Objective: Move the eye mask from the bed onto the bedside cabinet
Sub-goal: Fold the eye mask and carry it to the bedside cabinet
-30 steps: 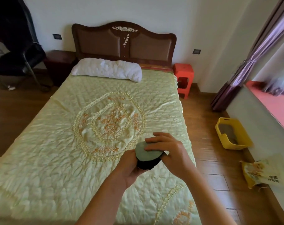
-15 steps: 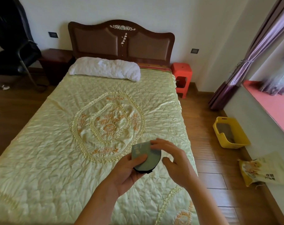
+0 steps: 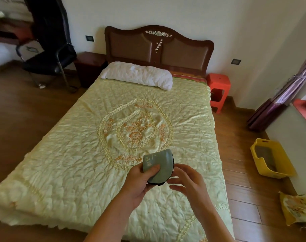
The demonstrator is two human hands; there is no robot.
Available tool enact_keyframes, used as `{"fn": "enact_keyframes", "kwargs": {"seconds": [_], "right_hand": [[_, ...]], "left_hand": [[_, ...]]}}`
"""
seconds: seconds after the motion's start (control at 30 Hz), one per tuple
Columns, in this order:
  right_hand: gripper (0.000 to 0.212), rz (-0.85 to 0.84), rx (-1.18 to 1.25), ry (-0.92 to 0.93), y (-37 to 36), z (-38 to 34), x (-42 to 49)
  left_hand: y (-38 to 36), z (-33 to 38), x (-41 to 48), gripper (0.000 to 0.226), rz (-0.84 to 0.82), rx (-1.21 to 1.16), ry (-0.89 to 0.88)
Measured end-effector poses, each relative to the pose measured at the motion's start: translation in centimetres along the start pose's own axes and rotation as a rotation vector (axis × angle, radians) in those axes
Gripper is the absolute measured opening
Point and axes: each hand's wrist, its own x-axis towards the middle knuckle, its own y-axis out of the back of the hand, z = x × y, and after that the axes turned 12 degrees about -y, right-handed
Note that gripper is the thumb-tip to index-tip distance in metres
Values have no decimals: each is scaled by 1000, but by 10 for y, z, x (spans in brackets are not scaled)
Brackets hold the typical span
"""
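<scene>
While the left hand (image 3: 138, 182) clamps the folded eye mask (image 3: 158, 165) (grey-green, dark edging) with thumb on its face, it is raised above the bed (image 3: 96, 154) near the foot. Right hand (image 3: 185, 182) sits just beside it, fingers loosely spread, grip empty. Bedside cabinet (image 3: 89, 67) stands well apart, left of the headboard.

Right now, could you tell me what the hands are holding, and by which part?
The left hand pinches the folded eye mask by its lower left edge, thumb on its front. The right hand hovers beside it, fingers open.
</scene>
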Motion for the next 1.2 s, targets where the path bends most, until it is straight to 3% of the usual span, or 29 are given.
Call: {"fn": "enact_keyframes", "kwargs": {"seconds": [0.2,0.7,0.97,1.2], "right_hand": [[24,-196,-59,-4,-13,-6,0],[23,-741,-356,-58,-66,48,-60],[33,-1007,-512,-58,-128,81,-111],[19,-1156,-620,-61,-202,115,-141]], "left_hand": [[9,1,-37,27,168,-18,-84],[33,-47,-194,46,731,-285,-292],[64,-59,-277,47,1050,-323,-414],[118,-67,-326,56,1237,-353,-481]]}}
